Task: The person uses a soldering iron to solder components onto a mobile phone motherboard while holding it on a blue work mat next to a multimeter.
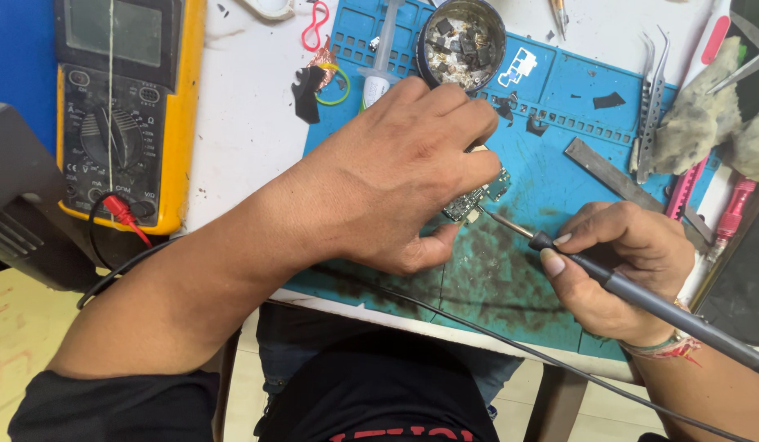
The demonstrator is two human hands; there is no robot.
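1. Down on the blue work mat (576,90), our left hand (404,172) pinches the small circuit board (476,199) between thumb and fingers.
2. Our right hand (621,266) is closed around the soldering iron (641,296), pen-style.
3. Its long axis runs from lower right up to the left, and the tip just meets the board's lower right edge.
4. Thus the board lies left of the right hand, with the left hand nearer.

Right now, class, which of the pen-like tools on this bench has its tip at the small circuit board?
The soldering iron held in the right hand: its tip meets the circuit board under the left hand. The tweezers and pink-handled tools lie unused at the mat's right edge.
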